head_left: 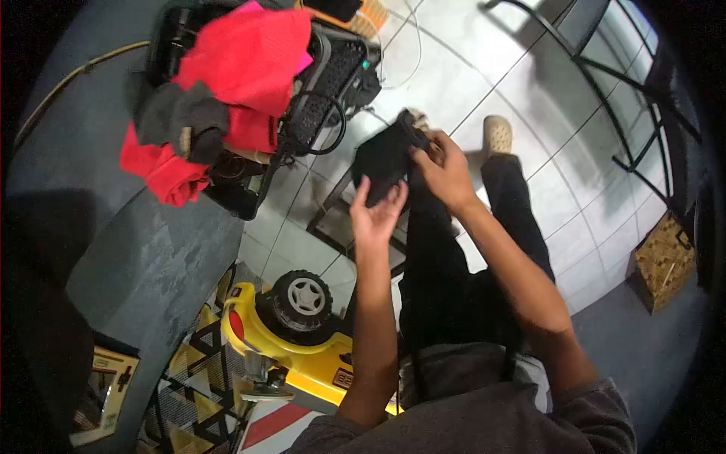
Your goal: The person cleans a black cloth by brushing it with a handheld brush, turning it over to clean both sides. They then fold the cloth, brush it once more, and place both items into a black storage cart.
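Note:
A dark, soft-looking black fabric piece (380, 155) is in front of me, above my leg and a low dark frame (327, 208). My right hand (446, 170) pinches its upper right edge between thumb and fingers. My left hand (376, 216) is at its lower edge with the fingers spread, palm turned up. Whether the left fingertips press on the fabric or only brush it is hard to see. The exact kind of fabric item cannot be made out. A beige clog (498, 136) shows on one foot.
Left of the hands, a black open case (321, 113) carries a red cloth (246, 57) and grey fabric (198, 121). A yellow toy car (321, 371) with a black wheel lies below. Black metal bars (605, 68) stand at right, near a woven box (665, 261).

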The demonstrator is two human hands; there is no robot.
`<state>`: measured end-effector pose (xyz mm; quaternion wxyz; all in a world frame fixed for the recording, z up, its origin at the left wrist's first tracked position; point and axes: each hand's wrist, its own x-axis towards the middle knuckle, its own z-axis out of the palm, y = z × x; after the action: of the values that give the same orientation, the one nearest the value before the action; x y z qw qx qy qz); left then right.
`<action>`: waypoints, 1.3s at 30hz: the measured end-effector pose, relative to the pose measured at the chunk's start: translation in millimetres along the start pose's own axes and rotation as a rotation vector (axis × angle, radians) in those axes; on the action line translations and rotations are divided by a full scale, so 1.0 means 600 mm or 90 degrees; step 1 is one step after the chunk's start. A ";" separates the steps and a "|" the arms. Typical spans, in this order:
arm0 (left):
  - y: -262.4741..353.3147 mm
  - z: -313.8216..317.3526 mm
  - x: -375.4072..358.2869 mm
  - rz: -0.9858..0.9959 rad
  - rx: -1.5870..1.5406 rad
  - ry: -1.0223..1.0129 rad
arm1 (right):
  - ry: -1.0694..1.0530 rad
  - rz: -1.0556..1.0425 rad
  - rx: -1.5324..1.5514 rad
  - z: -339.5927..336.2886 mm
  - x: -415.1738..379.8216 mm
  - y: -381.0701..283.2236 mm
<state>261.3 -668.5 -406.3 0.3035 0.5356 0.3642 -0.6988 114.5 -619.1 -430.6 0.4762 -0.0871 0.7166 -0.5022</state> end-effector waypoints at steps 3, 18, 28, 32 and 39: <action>0.102 0.033 0.021 0.116 0.063 -0.164 | -0.101 -0.027 0.002 0.095 0.053 -0.019; 0.393 0.062 0.282 0.433 0.250 0.118 | -0.429 -0.118 -0.512 0.344 0.265 0.129; 0.395 0.128 0.293 0.467 0.845 0.292 | -0.362 -0.031 -0.540 0.335 0.292 0.092; 0.323 0.178 0.291 0.533 0.824 0.421 | -0.355 -0.002 -0.518 0.303 0.313 0.054; 0.254 0.240 0.355 0.595 0.754 0.153 | -0.134 -0.136 -0.595 0.234 0.376 0.029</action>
<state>257.7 -879.9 -617.4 0.1878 0.7799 -0.3050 -0.5132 109.0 -836.1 -584.9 0.4015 -0.4148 0.8005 -0.1611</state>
